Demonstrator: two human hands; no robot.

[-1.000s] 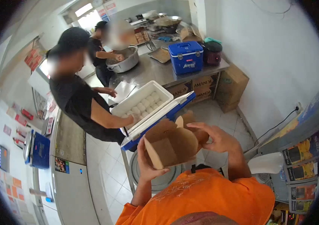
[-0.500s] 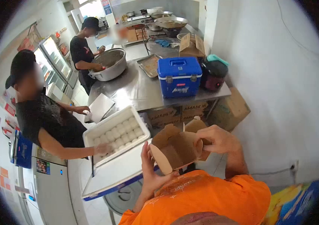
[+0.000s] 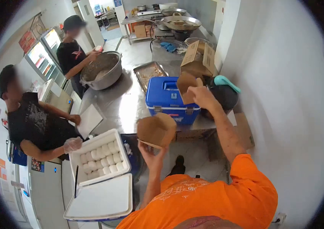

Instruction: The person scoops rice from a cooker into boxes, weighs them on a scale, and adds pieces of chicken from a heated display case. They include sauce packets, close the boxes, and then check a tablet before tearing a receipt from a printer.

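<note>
My left hand (image 3: 152,154) supports an open brown cardboard takeout box (image 3: 156,129) from below, its fingers and thumb around the base. In my right hand (image 3: 203,97) is a second brown takeout box (image 3: 185,87), gripped at its edge. That arm is stretched forward, and the box overlaps the top of a blue cooler (image 3: 157,94) in this view. Left of my left hand, a white insulated chest (image 3: 127,162) holds rows of round white dough balls (image 3: 101,156). Its white lid (image 3: 101,196) lies folded open toward me.
A co-worker's gloved hand (image 3: 73,145) is at the chest's left edge. Another person stands by a large metal pot (image 3: 104,70) on the steel table (image 3: 131,101). A tray (image 3: 148,74), a dark cooker (image 3: 223,101) and an open carton (image 3: 198,59) also stand there.
My right hand has carried its box forward, away from the one in my left hand. The co-worker's gloved hand has come up out of the chest. The view has shifted.
</note>
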